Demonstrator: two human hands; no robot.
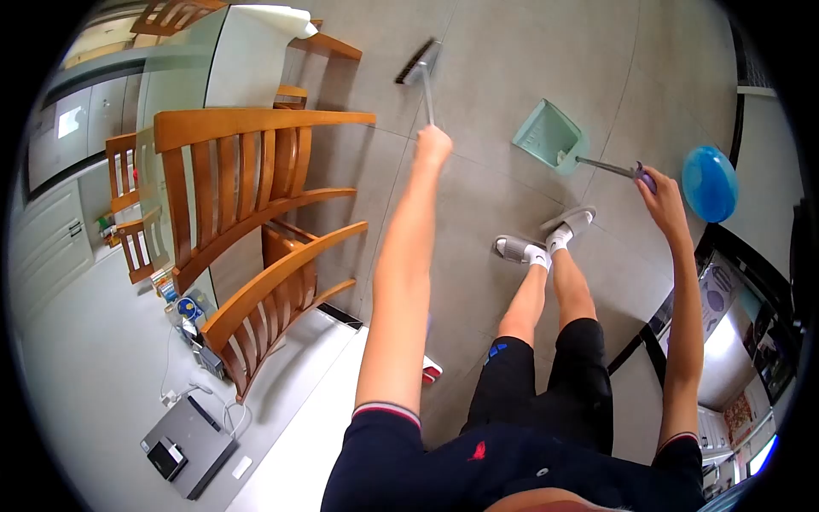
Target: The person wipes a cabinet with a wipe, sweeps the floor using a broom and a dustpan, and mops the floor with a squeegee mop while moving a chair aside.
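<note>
My left hand [433,148] is stretched forward, its fingers wrapped round the handle of a broom [428,94]. The broom's dark bristles [413,66] are at the floor near the top of the view, slightly blurred. On the other side, my right hand [661,198] grips the purple end of a long-handled dustpan [546,128]. The pale green pan rests on the floor with its mouth toward the broom's side. Something small and whitish lies in it near the handle joint. Both hands are closed.
Wooden chairs [264,162] stand along the left beside a table [256,64]. A blue balloon [710,183] is at the right, by a dark-edged cabinet [717,299]. My slippered feet [546,239] are on the tiled floor [478,188]. A grey device [192,439] sits lower left.
</note>
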